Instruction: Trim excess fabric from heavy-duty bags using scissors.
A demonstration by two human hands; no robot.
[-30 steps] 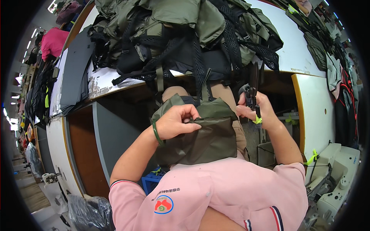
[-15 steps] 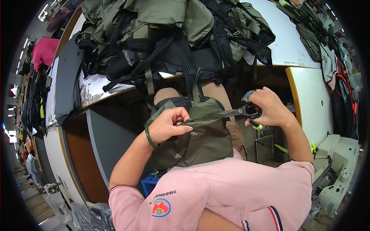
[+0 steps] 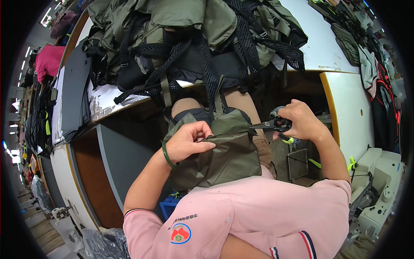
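An olive-green fabric bag piece (image 3: 215, 162) lies across my lap. My left hand (image 3: 189, 140), with a green bangle at its wrist, pinches the cloth along a seam near its upper edge. In my right hand (image 3: 302, 121) is a pair of scissors (image 3: 269, 125) with black handles. Their dark blades point left, with the tips at the right end of that seam. A strap (image 3: 220, 97) runs from the top of the cloth toward the table. What lies under my left fingers is hidden.
Unfinished green and black backpacks (image 3: 181, 43) with mesh straps heap on the white table (image 3: 327, 52) ahead. Grey sheets (image 3: 75, 95) lie at its left end. A sewing machine (image 3: 377, 190) stands at the right. A person in pink (image 3: 48, 62) is at the far left.
The scissors have drawn back slightly to the right along the seam with my right hand. My left hand keeps its pinch in nearly the same place.
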